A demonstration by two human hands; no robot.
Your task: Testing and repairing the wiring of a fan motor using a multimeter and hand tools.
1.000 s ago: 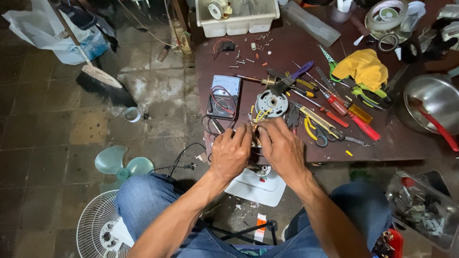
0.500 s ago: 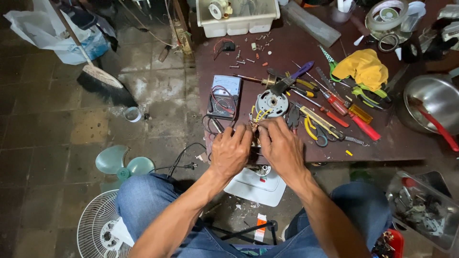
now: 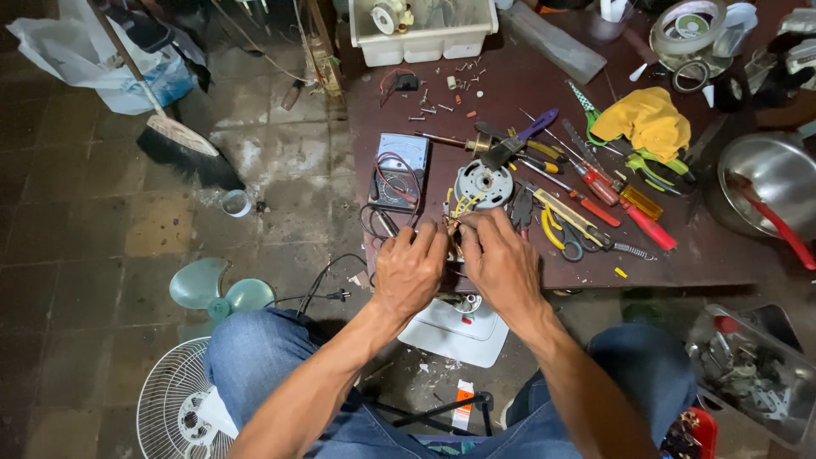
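**Wires pinched at the table edge**

Dark workbench lay before us. Our left hand and right hand were closed, fingertips together, on the motor's wires. Just beyond sat the fan motor; steady, short grips seemed best. Farther off: screwdrivers.

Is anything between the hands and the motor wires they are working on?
Nothing visible: left hand and right hand already meet at the yellow wires just below the round motor.
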